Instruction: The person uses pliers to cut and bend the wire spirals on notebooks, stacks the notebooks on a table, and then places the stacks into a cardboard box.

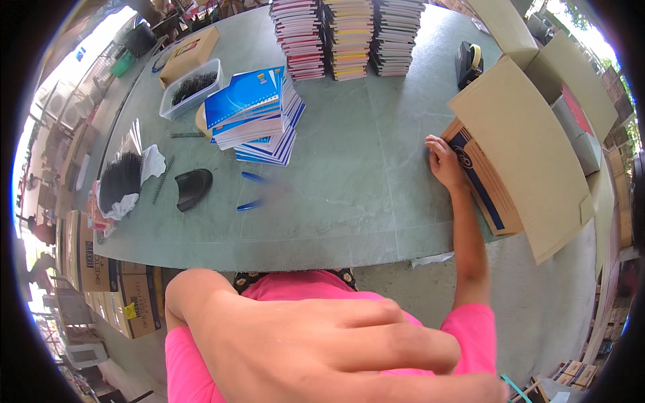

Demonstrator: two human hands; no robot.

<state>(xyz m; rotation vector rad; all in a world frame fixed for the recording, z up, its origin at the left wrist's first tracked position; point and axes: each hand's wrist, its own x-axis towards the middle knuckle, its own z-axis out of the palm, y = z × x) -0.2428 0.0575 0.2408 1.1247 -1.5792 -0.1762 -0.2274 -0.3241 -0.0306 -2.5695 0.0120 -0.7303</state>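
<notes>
My left hand [336, 342] is large and close in front of me, raised over my lap. Its fingers are apart and partly bent, with no object visible in them. On the right of the table, my right hand [445, 164] rests with loosely bent fingers against the side of a brown cardboard box [487, 178], holding nothing I can see. Between the hands and the stacks lie blue-handled pliers [252, 191], their metal end blurred. Left of them is a black curved plastic piece [193, 189]. A pile of blue-covered spiral notebooks [248, 101] stands beyond.
Tall stacks of books [348, 40] stand at the far edge. A clear tub [191, 88] holds black coils; more black coils [121, 180] lie at left. A black tape dispenser [468, 65] sits by the large open carton [531, 148]. Cartons [138, 305] stand below the table's left edge.
</notes>
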